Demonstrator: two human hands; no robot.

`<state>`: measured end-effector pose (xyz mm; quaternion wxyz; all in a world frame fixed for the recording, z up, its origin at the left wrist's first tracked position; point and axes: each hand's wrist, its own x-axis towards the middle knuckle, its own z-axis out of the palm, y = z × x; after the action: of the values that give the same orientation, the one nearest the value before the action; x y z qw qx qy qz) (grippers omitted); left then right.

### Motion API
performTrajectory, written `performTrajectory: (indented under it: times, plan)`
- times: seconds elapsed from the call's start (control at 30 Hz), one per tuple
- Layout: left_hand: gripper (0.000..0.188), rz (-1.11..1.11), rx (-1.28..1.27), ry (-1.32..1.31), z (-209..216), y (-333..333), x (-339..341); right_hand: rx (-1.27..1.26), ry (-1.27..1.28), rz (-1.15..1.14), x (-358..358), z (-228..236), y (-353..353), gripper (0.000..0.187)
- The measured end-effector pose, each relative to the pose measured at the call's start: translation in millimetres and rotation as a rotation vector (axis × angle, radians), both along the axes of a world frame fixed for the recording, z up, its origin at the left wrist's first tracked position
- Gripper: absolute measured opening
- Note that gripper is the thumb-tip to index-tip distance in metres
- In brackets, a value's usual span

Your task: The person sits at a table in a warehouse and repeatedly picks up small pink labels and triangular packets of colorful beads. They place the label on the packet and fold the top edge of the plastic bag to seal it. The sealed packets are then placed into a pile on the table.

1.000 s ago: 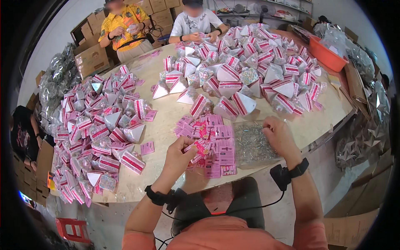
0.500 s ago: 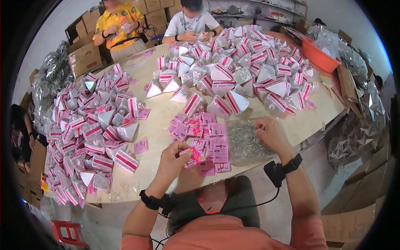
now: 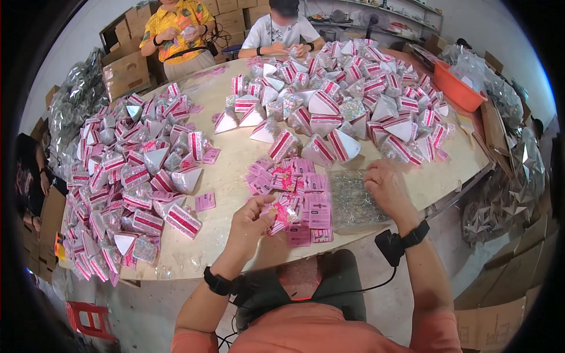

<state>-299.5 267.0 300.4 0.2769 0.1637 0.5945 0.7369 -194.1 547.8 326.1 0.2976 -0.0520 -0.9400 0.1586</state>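
Note:
My left hand [image 3: 251, 225] pinches a small pink printed card [image 3: 286, 213] between thumb and fingers, held above the near side of the card pile. More flat pink cards [image 3: 318, 203] overlap on the table just beyond and to the right of it. My right hand [image 3: 385, 187] is over the far right part of a shallow clear container [image 3: 356, 203] full of thin, glinting pieces, too fine to name. Its fingers are curled together and slightly blurred; whatever is between them is hidden.
Clear wedge-shaped packs with pink-striped sides heap up at the left [image 3: 132, 182] and far side [image 3: 353, 94] of the wooden table [image 3: 229, 159]. An orange basin [image 3: 456, 88] stands far right. Two people work across the table. A red stool [image 3: 88, 320] is on the floor, lower left.
My right hand has shifted slightly at the container, its fingers curling more. My left hand has moved a little to the right, still with the pink card. The whole view has shifted slightly.

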Motion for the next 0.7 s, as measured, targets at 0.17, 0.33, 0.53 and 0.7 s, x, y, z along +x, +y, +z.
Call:
performTrajectory:
  times: [0.17,0.33,0.53,0.7]
  plan:
    - [0.032,-0.046,0.218,-0.218,-11,-4,-3,-0.254,-0.117,-0.036,0,3,-4,0.009]
    - [0.033,-0.05,0.31,-0.211,-7,-4,2,-0.449,-0.157,-0.038,1,8,-9,0.009]
    - [0.024,-0.141,0.527,-0.47,-11,-7,-5,-0.507,-0.132,-0.041,2,-1,-1,0.009]
    - [0.032,-0.093,0.586,-0.773,-3,-1,-1,-0.682,-0.134,-0.031,-1,8,-10,0.006]
